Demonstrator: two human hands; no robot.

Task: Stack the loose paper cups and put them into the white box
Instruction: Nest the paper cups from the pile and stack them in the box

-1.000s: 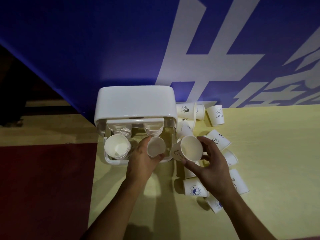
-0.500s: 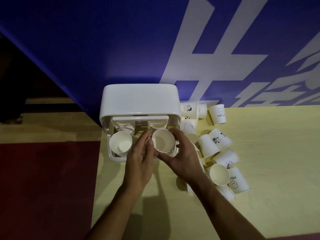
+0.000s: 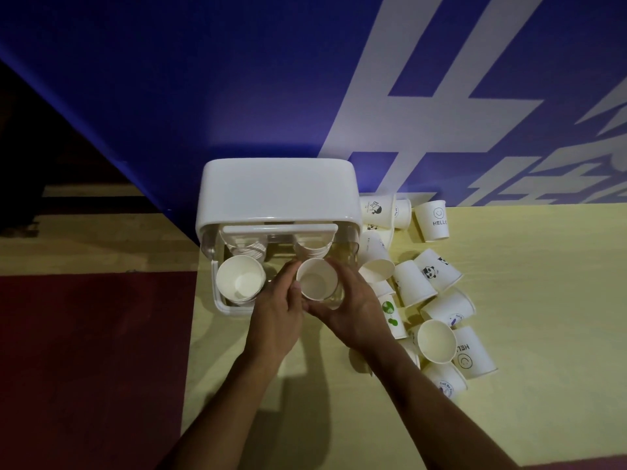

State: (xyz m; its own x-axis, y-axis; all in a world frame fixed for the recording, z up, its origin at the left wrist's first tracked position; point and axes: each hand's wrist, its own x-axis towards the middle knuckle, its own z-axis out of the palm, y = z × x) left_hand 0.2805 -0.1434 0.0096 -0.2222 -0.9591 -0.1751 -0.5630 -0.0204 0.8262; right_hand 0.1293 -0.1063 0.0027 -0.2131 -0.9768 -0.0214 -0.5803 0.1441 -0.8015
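Observation:
The white box (image 3: 278, 195) stands at the table's back edge with its lid raised. In its front tray sits a stack of cups (image 3: 241, 278) on the left. On the right a second stack of cups (image 3: 317, 278) shows its open mouth, held from both sides. My left hand (image 3: 276, 308) curls its fingers and thumb against the stack's left side. Around the right and near side wraps my right hand (image 3: 353, 307). Several loose paper cups (image 3: 415, 283) lie tumbled to the right of the box.
A blue wall with white lettering (image 3: 424, 106) rises right behind the box. The yellow table (image 3: 526, 334) ends just left of the box, where a dark red floor (image 3: 91, 351) lies below. One loose cup (image 3: 436, 340) faces up near my right forearm.
My right hand carried its cup left from the loose pile onto the cup my left hand held at the box front. Both hands now hold the joined stack.

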